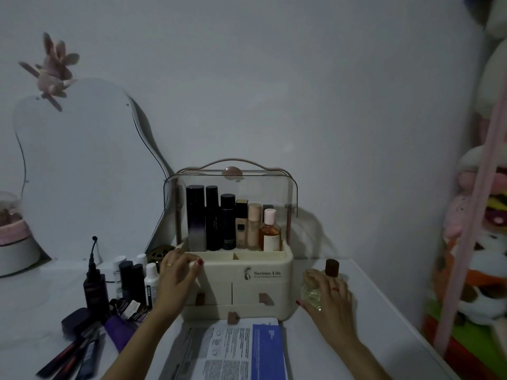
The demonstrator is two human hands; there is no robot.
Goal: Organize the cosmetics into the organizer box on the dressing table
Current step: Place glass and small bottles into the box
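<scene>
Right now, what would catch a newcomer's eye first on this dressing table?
The cream organizer box at the table's centre, clear lid raised, with tall bottles standing in its back row. The left hand rests on its left front corner, while the right hand grips a clear perfume bottle just right of it.

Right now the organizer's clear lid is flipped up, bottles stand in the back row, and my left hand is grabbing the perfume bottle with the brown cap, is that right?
Not quite: the right hand grips the perfume bottle with the brown cap. The left hand rests on the organizer's front left corner. The head view shows this; the lid is up and the bottles stand in the back row.
</scene>
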